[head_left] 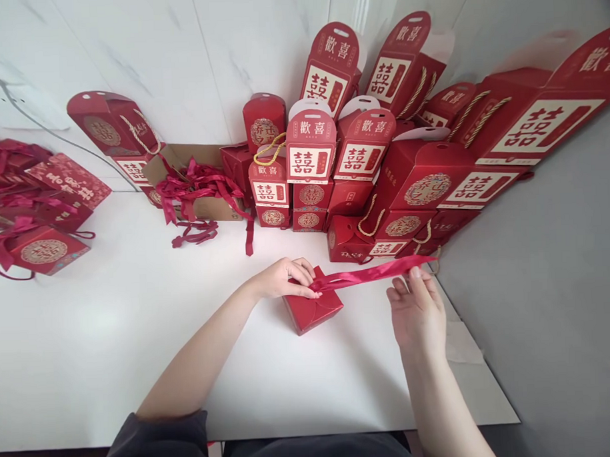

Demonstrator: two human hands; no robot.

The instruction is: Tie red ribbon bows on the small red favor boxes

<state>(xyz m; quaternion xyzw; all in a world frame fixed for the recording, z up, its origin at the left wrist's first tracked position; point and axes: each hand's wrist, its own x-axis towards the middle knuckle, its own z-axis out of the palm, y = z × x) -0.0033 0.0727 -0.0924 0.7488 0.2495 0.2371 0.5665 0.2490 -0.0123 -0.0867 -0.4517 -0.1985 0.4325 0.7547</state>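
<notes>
A small red gift box (315, 311) stands on the white table in front of me, its top flaps folded in. My left hand (294, 279) is over the box top, thumb and fingers pinched on a red ribbon (366, 274) at the flaps. From there the ribbon stretches to the right, where my right hand (417, 298) grips its far end between thumb and fingers, above the table. Whether the ribbon is knotted under my left fingers is hidden.
Stacks of red gift boxes (309, 152) line the wall behind and to the right. A cardboard box (209, 208) holds loose red ribbons (200, 182). More ribboned boxes (43, 251) sit at the left. The white table's (139, 354) front edge is near my body.
</notes>
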